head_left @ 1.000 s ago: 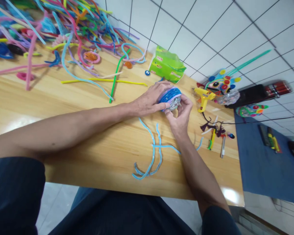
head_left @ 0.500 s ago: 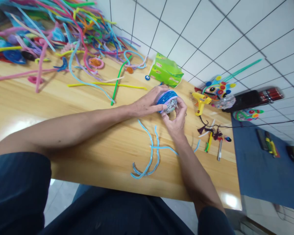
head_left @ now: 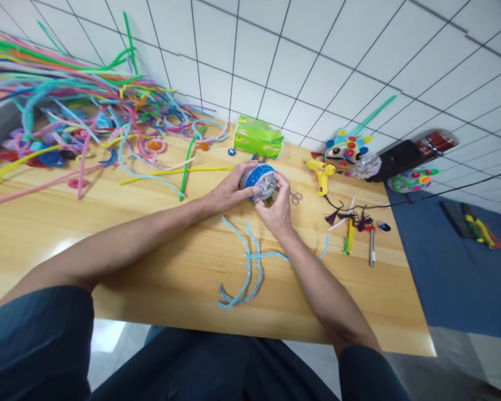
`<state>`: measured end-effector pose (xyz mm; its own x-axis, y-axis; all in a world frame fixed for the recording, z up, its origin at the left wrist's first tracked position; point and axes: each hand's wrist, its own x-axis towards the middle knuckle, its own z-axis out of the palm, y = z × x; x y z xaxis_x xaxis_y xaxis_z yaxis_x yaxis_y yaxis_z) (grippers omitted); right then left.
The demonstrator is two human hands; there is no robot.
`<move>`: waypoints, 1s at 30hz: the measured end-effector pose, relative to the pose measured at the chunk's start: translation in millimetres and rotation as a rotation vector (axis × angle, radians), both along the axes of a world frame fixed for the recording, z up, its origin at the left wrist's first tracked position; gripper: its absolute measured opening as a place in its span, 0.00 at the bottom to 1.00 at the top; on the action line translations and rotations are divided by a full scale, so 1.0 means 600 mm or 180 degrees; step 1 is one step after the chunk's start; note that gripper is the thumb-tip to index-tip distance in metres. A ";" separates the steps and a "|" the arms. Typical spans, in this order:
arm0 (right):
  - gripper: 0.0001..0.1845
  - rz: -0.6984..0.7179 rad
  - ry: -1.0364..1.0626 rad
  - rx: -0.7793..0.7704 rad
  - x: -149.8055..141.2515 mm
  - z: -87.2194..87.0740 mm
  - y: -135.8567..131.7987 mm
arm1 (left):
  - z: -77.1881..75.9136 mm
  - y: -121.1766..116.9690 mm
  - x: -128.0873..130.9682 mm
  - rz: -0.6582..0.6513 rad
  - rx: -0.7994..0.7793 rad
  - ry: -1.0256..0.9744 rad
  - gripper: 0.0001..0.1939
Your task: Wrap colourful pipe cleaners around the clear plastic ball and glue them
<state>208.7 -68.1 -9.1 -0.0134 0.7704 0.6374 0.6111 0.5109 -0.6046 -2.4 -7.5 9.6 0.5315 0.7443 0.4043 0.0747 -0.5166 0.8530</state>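
A round, drum-like piece (head_left: 260, 176) is wrapped in blue and lilac pipe cleaners and has a shiny, greyish end facing me. My left hand (head_left: 236, 188) is closed around its left side, thumb pressed along the front edge. My right hand (head_left: 277, 210) grips the right rim, with its thumb low on the shiny end. Part of the piece is hidden behind the fingers. Light blue pipe cleaners (head_left: 249, 267) lie bent and crossed on the table below my hands, one passing behind my right forearm. Small scissors (head_left: 296, 197) rest just right of my right hand.
Many pipe cleaners (head_left: 108, 106) are heaped at the left. A green tissue pack (head_left: 256, 139) stands by the tiled wall. To the right are a yellow glue gun (head_left: 322, 177) with a cord, decorated figures (head_left: 346, 149), tassels (head_left: 363, 220) and a utility knife (head_left: 372, 248).
The camera view has shifted, showing more of the wall and uncovering the scissors beside my right hand. Both hands keep their hold on the wrapped piece, with little visible change in grip.
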 end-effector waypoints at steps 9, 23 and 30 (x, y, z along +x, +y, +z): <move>0.42 -0.0067 0.0097 0.0147 -0.006 -0.008 0.006 | 0.024 -0.004 0.004 0.0065 -0.0158 0.0133 0.43; 0.46 0.0063 -0.0031 0.0027 -0.002 -0.004 0.001 | 0.015 -0.006 -0.003 0.0105 -0.0306 0.0092 0.43; 0.48 0.0029 -0.0158 0.0118 -0.006 0.000 0.000 | 0.009 -0.006 -0.008 0.0148 -0.0187 0.0092 0.41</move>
<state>204.9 -68.3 -8.9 -0.0525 0.7461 0.6638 0.6350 0.5380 -0.5544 -7.4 -11.1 14.8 0.5066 0.7905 0.3441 0.1224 -0.4610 0.8789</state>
